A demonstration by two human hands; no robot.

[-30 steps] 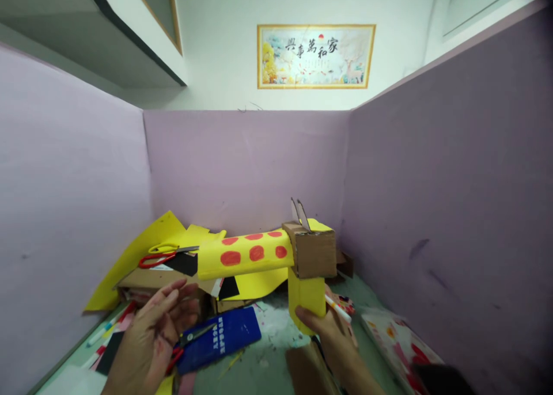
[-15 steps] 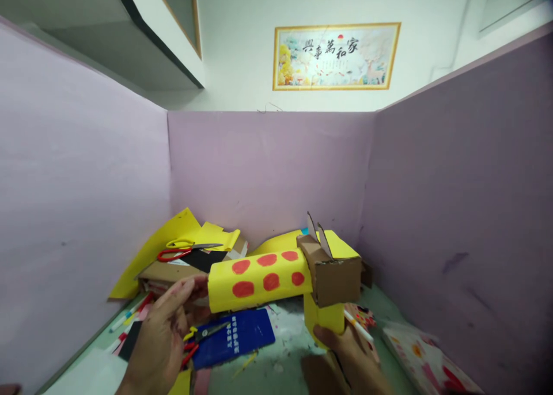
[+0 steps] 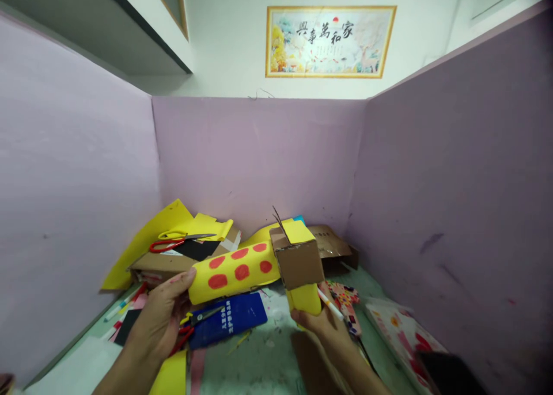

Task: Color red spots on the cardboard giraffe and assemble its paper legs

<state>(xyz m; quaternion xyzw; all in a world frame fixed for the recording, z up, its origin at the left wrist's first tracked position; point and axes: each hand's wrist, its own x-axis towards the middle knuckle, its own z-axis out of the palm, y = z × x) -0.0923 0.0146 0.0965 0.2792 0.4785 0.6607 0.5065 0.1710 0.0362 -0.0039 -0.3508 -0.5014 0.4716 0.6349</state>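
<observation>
two hands: the left hand (image 3: 162,308), at seven to eight o'clock from the middle of the view, has its thumb on the left end of one yellow tube (image 3: 228,275); its other fingers are partly hidden, so i cannot tell whether they clamp it. the right hand (image 3: 322,323), at five, is closed around one yellow block (image 3: 306,299), thumb in front.

the tube lies at seven o'clock, tilted, showing six red spots in two rows of three. its right end meets one cardboard box (image 3: 299,262), between five and six, directly above the block. two thin flaps (image 3: 279,219) stand on the box, nearly edge-on. one white marker (image 3: 330,304) touches the right hand; how it is held is unclear.

two pairs of scissors: one pair (image 3: 166,244) at eight, the other (image 3: 192,320) near seven, partly over one blue booklet (image 3: 250,311). one framed print (image 3: 330,41) hangs at one o'clock.

the left-hand fingers hide part of the lower scissors. the pens at eight are too jumbled to count. a dark object (image 3: 449,372) at four is cut off by the bottom edge and covers part of one printed packet (image 3: 397,329). both forearms are cut off too.
</observation>
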